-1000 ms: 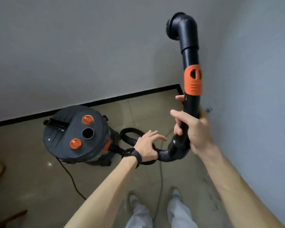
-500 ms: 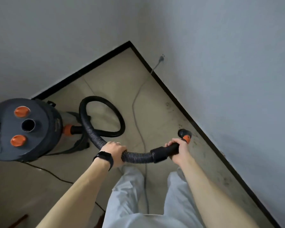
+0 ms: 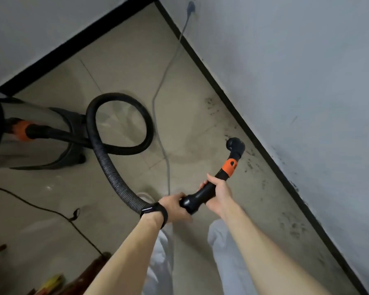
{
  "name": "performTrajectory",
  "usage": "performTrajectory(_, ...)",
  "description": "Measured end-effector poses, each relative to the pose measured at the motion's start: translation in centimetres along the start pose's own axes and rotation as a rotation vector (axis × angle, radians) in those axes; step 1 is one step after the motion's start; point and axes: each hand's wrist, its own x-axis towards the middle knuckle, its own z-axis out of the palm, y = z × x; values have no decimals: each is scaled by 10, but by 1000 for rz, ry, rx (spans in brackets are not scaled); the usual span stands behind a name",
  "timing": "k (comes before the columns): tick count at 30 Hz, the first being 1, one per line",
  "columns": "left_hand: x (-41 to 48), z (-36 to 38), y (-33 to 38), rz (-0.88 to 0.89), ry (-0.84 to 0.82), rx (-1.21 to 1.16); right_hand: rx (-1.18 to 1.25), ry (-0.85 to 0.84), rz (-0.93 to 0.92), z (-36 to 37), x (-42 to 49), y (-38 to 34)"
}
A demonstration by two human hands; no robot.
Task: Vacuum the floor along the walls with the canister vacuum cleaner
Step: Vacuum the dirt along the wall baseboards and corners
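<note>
Black ribbed plastic hose (image 3: 115,177) loops from the steel-sided canister vacuum cleaner (image 3: 36,124) at my left to the curved black wand (image 3: 229,167) with its orange collar. My right hand (image 3: 218,189) has its fingers (image 3: 213,180) curled round the wand, aiming its round nozzle (image 3: 235,145) at grime (image 3: 250,165) beside the black skirting (image 3: 239,117); my left hand (image 3: 174,206) grips the hose cuff (image 3: 192,201) to steady it. The canister's contents are hidden.

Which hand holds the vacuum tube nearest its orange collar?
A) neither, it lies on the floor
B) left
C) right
C: the right hand grips the black tube just below the orange collar; the left hand holds it further back, by the hose.
</note>
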Motion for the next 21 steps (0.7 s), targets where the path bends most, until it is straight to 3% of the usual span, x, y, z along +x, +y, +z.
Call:
performTrajectory(4, 51, 38, 22, 3, 146, -79, -138, -29, -2, -13, 32, -12)
performTrajectory(11, 134, 62, -4, 99, 297, -118, -282, -7, -228, -12, 110, -41)
performTrajectory(17, 226, 79, -14, 181, 338, -152, -508, -31, -331, -20, 203, -22)
performTrajectory(21, 282, 103, -17, 114, 416, -113, -579, 21, -421, -41, 267, -6)
